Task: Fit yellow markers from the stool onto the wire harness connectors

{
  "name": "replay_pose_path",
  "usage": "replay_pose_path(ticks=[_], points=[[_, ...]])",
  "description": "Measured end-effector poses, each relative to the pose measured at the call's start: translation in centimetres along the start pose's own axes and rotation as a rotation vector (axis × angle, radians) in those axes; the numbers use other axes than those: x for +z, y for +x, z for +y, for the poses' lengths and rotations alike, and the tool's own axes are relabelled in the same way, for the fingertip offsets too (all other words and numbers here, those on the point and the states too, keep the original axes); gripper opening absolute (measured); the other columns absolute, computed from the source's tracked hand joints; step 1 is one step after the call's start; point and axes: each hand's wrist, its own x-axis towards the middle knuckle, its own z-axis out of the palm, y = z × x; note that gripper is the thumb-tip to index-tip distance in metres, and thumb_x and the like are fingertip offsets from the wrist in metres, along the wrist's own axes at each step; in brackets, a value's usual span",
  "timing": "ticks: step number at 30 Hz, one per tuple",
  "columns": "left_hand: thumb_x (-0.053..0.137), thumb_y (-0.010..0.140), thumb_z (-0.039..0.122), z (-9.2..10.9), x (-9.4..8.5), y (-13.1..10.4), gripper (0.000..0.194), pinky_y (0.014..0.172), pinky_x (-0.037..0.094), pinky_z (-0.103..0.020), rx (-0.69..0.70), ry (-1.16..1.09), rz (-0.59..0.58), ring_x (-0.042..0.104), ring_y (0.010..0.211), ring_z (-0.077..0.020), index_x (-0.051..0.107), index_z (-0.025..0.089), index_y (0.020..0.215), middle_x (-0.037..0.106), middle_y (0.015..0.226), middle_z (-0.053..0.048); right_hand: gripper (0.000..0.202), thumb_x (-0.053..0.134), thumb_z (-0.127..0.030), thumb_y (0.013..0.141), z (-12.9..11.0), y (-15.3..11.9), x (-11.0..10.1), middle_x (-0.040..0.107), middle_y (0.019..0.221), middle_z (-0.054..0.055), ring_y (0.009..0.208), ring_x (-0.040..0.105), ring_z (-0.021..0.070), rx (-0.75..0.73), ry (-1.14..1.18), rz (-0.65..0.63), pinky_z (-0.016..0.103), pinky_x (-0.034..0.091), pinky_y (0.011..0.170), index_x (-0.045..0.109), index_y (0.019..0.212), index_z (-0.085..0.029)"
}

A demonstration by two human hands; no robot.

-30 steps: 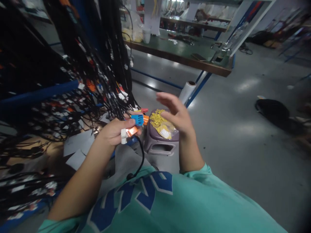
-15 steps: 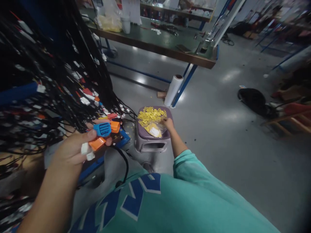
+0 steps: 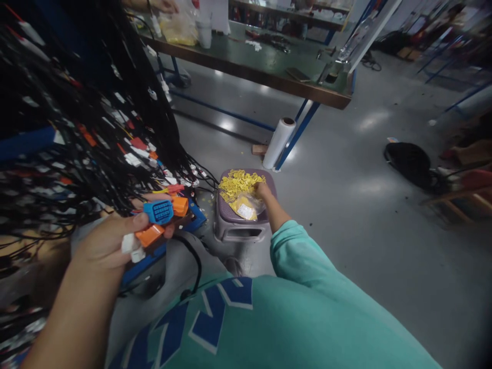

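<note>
My left hand (image 3: 111, 238) is closed round a bunch of wire connectors: a blue connector (image 3: 160, 211) with rows of cavities facing me, an orange connector (image 3: 149, 235) below it, another orange one (image 3: 180, 206) behind, and small white connectors (image 3: 132, 248) at the palm. Reaching down to a purple-topped stool (image 3: 226, 209), my right hand (image 3: 262, 190) is at the right edge of a pile of small yellow plastic clips (image 3: 240, 182). Its fingertips are hidden among the clips. Just below lies a clear bag with a white label (image 3: 246, 210), holding yellow pieces.
Hanging bundles of black cables (image 3: 146, 102) with connectors fill the left side. A green-topped workbench (image 3: 230, 56) stands ahead, with a white film roll (image 3: 279, 143) by its leg. Another person's hand (image 3: 165, 6) is over a bag at the bench. A black bundle (image 3: 407, 159) lies on the floor.
My right hand has shifted slightly left and up, further into the yellow clips. My left hand has moved a little left with the connectors. Another person's hand has appeared at the bench.
</note>
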Motion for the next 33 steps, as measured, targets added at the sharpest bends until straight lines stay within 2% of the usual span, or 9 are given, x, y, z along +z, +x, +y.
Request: replay_pose_path(ticks=[8, 12, 15, 18, 21, 24, 28, 31, 33], points=[[0.085, 0.045, 0.028, -0.1, -0.4, 0.1, 0.037, 0.050, 0.050, -0.026, 0.003, -0.007, -0.051, 0.061, 0.052, -0.0175, 0.074, 0.018, 0.079, 0.071, 0.069, -0.005, 0.028, 0.054, -0.032, 0.088, -0.1, -1.5, 0.1, 0.059, 0.111, 0.007, 0.098, 0.059, 0.0180, 0.009, 0.199, -0.009, 0.039, 0.050, 0.084, 0.057, 0.109, -0.014], [0.084, 0.045, 0.025, -0.2, -0.2, 0.2, 0.034, 0.048, 0.050, -0.024, 0.035, -0.018, -0.055, 0.059, 0.047, -0.0156, 0.072, 0.018, 0.076, 0.069, 0.063, -0.003, 0.026, 0.054, -0.033, 0.088, -0.5, -3.0, -1.2, 0.061, 0.103, 0.006, 0.090, 0.060, 0.0158, 0.008, 0.431, 0.061, 0.035, 0.052, 0.078, 0.059, 0.103, -0.013], [0.083, 0.046, 0.026, -0.3, -0.2, 0.2, 0.032, 0.048, 0.049, -0.024, 0.049, -0.002, -0.074, 0.059, 0.049, -0.0154, 0.070, 0.017, 0.074, 0.070, 0.064, -0.003, 0.021, 0.054, -0.032, 0.087, -2.0, -4.6, -2.7, 0.063, 0.086, 0.003, 0.078, 0.062, 0.0126, -0.031, 0.660, 0.118, 0.030, 0.053, 0.073, 0.058, 0.090, -0.011], [0.083, 0.048, 0.029, -0.4, -0.1, 0.1, 0.035, 0.048, 0.048, -0.023, 0.073, 0.011, -0.069, 0.060, 0.049, -0.0162, 0.071, 0.017, 0.078, 0.069, 0.062, -0.003, 0.020, 0.057, -0.034, 0.080, -4.3, -7.3, -4.4, 0.063, 0.071, -0.001, 0.072, 0.064, 0.0114, -0.127, 0.896, 0.107, 0.026, 0.054, 0.072, 0.052, 0.078, -0.015], [0.083, 0.048, 0.026, -0.4, 0.1, 0.0, 0.039, 0.049, 0.049, -0.024, 0.064, -0.009, -0.098, 0.061, 0.049, -0.0170, 0.071, 0.015, 0.084, 0.069, 0.062, -0.005, 0.030, 0.066, -0.041, 0.068, -6.9, -10.8, -6.0, 0.064, 0.067, -0.001, 0.073, 0.067, 0.0127, -0.231, 1.061, 0.028, 0.024, 0.056, 0.069, 0.047, 0.071, -0.019], [0.083, 0.049, 0.023, -0.4, 0.4, -0.3, 0.035, 0.051, 0.050, -0.024, 0.025, -0.067, -0.147, 0.062, 0.051, -0.0171, 0.070, 0.013, 0.080, 0.070, 0.064, -0.006, 0.039, 0.076, -0.041, 0.057, -9.3, -14.6, -7.4, 0.065, 0.064, -0.001, 0.066, 0.067, 0.0121, -0.347, 1.272, -0.149, 0.021, 0.056, 0.061, 0.046, 0.068, -0.019], [0.083, 0.049, 0.019, -0.4, 0.8, -0.5, 0.029, 0.050, 0.051, -0.023, -0.001, -0.133, -0.145, 0.063, 0.051, -0.0168, 0.068, 0.013, 0.074, 0.069, 0.064, -0.003, 0.039, 0.083, -0.031, 0.052, -12.3, -19.1, -8.6, 0.068, 0.072, -0.001, 0.062, 0.067, 0.0095, -0.483, 1.487, -0.349, 0.018, 0.055, 0.059, 0.048, 0.065, -0.018], [0.080, 0.055, 0.016, -0.7, 1.1, -0.5, 0.022, 0.048, 0.051, -0.022, -0.004, -0.145, -0.168, 0.063, 0.050, -0.0161, 0.063, 0.010, 0.068, 0.068, 0.061, -0.004, 0.034, 0.082, -0.028, 0.053, -14.2, -21.7, -9.1, 0.069, 0.081, -0.001, 0.063, 0.066, 0.0082, -0.613, 1.475, -0.325, 0.021, 0.056, 0.063, 0.051, 0.064, -0.018], [0.077, 0.060, 0.018, -1.0, 1.1, -0.4, 0.020, 0.050, 0.051, -0.021, 0.004, -0.159, -0.209, 0.063, 0.050, -0.0156, 0.062, 0.008, 0.070, 0.067, 0.059, -0.006, 0.027, 0.080, -0.024, 0.058, -15.2, -23.2, -9.4, 0.069, 0.084, -0.001, 0.068, 0.066, 0.0088, -0.750, 1.424, -0.210, 0.024, 0.055, 0.067, 0.054, 0.066, -0.018]])
